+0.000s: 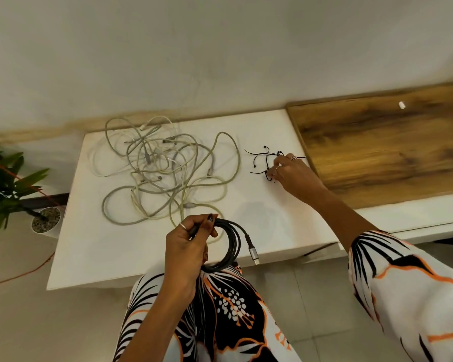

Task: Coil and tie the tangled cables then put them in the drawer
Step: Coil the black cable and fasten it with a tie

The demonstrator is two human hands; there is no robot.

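One black coiled cable (229,246) hangs over the white table's (94,246) near edge, gripped in the left hand's (191,246) curled fingers. Toward the right edge, the right hand (293,171) pinches the black ties (262,159). Pale tangled cables (165,168) sprawl across the table's middle and far-left part.

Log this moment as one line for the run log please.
left hand holds coiled black cable | right hand picking at black ties | pale cables tangled on white table
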